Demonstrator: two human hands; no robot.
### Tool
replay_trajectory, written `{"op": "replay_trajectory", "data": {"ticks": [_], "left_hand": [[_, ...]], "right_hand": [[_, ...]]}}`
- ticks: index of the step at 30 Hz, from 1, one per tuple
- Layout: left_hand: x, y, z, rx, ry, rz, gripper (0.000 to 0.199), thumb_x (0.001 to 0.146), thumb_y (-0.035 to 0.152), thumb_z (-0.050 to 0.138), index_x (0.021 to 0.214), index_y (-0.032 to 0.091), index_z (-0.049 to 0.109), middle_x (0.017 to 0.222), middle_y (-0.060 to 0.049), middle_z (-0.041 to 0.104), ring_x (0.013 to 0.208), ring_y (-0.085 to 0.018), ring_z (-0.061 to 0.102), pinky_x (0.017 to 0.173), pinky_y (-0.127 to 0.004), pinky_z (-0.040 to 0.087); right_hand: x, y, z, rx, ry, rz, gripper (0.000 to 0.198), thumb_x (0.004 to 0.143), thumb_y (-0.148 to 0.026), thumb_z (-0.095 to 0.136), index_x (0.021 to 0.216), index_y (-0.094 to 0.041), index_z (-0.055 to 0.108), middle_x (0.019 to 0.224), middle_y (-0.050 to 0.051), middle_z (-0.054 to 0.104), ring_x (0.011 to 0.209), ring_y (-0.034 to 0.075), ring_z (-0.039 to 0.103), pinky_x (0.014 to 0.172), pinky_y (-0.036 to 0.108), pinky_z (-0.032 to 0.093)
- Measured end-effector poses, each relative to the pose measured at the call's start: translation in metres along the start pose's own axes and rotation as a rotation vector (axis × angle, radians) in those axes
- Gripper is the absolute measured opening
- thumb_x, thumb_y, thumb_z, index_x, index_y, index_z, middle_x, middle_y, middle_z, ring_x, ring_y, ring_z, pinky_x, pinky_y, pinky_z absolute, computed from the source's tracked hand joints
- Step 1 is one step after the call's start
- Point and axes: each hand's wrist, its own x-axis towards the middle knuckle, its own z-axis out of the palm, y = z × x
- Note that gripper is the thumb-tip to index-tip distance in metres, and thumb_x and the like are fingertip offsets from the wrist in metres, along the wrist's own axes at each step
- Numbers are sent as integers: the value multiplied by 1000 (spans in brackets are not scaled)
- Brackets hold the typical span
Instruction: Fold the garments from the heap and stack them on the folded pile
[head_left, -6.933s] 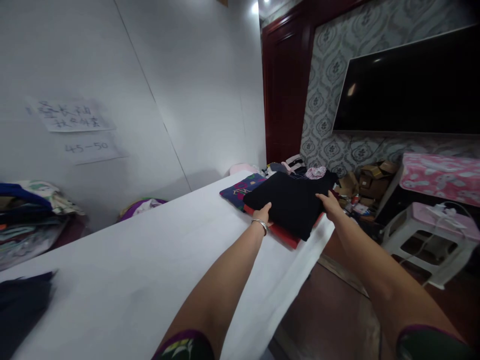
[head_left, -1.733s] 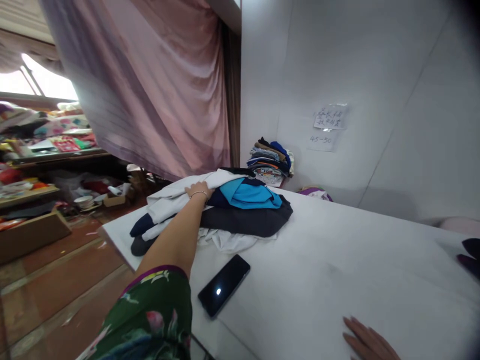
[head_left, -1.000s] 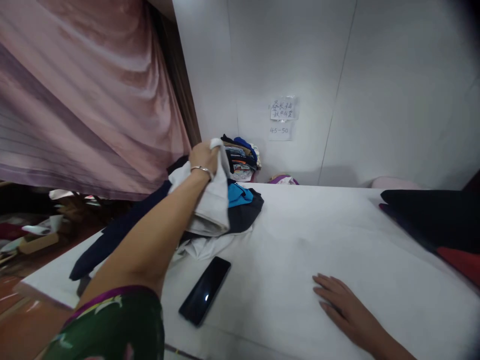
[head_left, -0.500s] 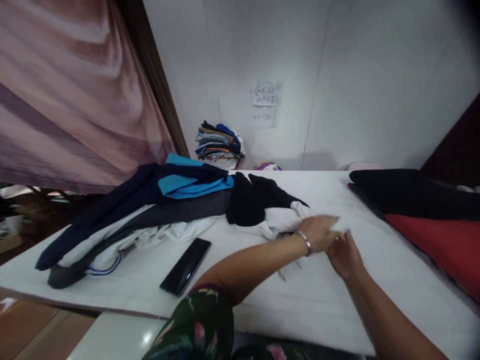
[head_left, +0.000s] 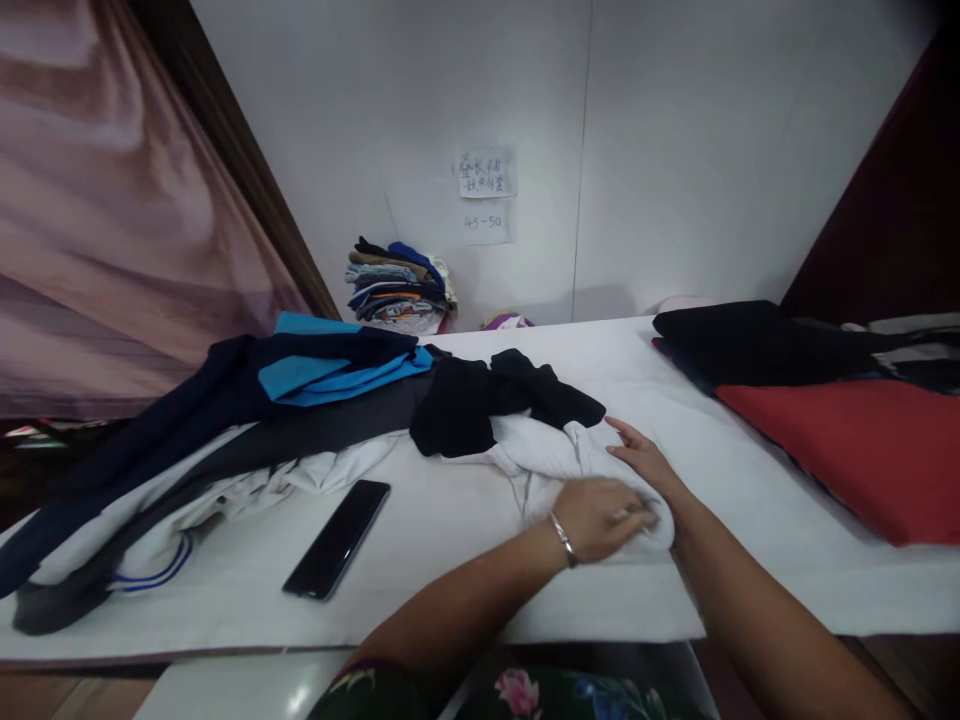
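A white garment [head_left: 547, 450] lies bunched on the table, with one rounded end spread toward the right. My left hand [head_left: 600, 518], wearing a silver bracelet, is over that end with its fingers curled onto the cloth; the fingertips are blurred by motion. At the garment's right edge my right hand [head_left: 645, 458] rests with fingers stretched and apart, touching the fabric. Crumpled black clothing [head_left: 457, 405] lies against the far side of the white piece.
A white-covered table [head_left: 442, 560] carries a black phone [head_left: 337, 540]. Navy-and-blue clothing [head_left: 225, 385] and a grey sleeve [head_left: 352, 415] lie at left. Folded red clothing [head_left: 847, 430] and black clothing [head_left: 750, 340] lie at right. A clothes stack [head_left: 401, 290] stands by the wall.
My hands were together, raised with the white cloth; now they are apart, lower on it, and its end lies spread out. The view has swung to the right.
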Motion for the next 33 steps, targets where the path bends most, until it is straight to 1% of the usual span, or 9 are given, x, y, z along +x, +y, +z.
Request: {"op": "replay_trajectory", "data": {"ticks": [4, 6, 9, 14, 20, 25, 28, 31, 33], "left_hand": [[-3, -52, -54, 197, 368, -235, 29, 93, 34, 43, 109, 21, 63, 118, -8, 64, 115, -22, 53, 103, -36, 37], [-8, -83, -68, 328, 435, -440, 33, 88, 30, 51, 118, 19, 59, 131, -11, 56, 125, -27, 45, 107, -42, 31], [-19, -116, -69, 392, 389, -654, 37, 87, 26, 50, 123, 19, 56, 130, -11, 55, 122, -28, 48, 101, -41, 37], [-24, -122, -60, 323, 342, -850, 42, 87, 33, 47, 127, 20, 51, 122, -11, 54, 97, -24, 64, 82, -34, 48], [-23, -116, -66, 311, 264, -913, 51, 87, 35, 45, 134, 17, 41, 114, -15, 63, 99, -28, 64, 81, -36, 47], [-30, -118, -74, 273, 220, -1019, 66, 86, 42, 49, 143, 17, 30, 104, -16, 69, 98, -30, 66, 82, -38, 46], [-34, -120, -79, 256, 238, -1024, 69, 84, 45, 52, 144, 18, 30, 103, -17, 70, 98, -31, 65, 83, -39, 46], [-37, -123, -80, 245, 253, -1023, 66, 83, 45, 52, 142, 21, 36, 102, -16, 70, 97, -31, 66, 82, -39, 46], [-38, -124, -80, 235, 266, -1021, 66, 82, 44, 53, 142, 21, 36, 101, -15, 70, 97, -31, 66, 81, -38, 47]], "right_hand": [[1, 2, 0, 38, 31, 11, 62, 58, -32, 70, 118, -23, 61, 109, 4, 70, 109, 25, 61, 94, 40, 48], [0, 3, 0, 23, 41, 39, 65, 58, -31, 68, 121, -20, 59, 97, 4, 72, 94, 24, 66, 86, 40, 51], [0, 0, -1, -78, 84, 53, 61, 59, -31, 66, 118, -17, 61, 88, 4, 71, 82, 23, 66, 81, 41, 52], [15, -42, 7, -385, 229, -167, 45, 70, -39, 64, 111, -20, 66, 121, 9, 63, 109, 26, 58, 93, 41, 45], [59, -80, 68, -755, -125, -44, 80, 71, -46, 71, 141, -19, 43, 123, 12, 63, 112, 32, 58, 96, 45, 43], [81, -80, 92, -892, -225, -16, 62, 66, -15, 65, 127, -18, 58, 119, 11, 66, 114, 31, 58, 100, 42, 42], [83, -97, 56, -607, -61, -138, 50, 70, -15, 56, 119, -20, 62, 115, 6, 68, 109, 23, 61, 98, 37, 45], [68, -106, -6, -102, 419, -295, 50, 70, -28, 63, 120, -24, 59, 118, 7, 65, 106, 22, 62, 92, 36, 49], [45, -96, -44, -11, 675, -238, 56, 65, -27, 68, 120, -29, 56, 123, 7, 61, 104, 20, 63, 84, 30, 52]]}}
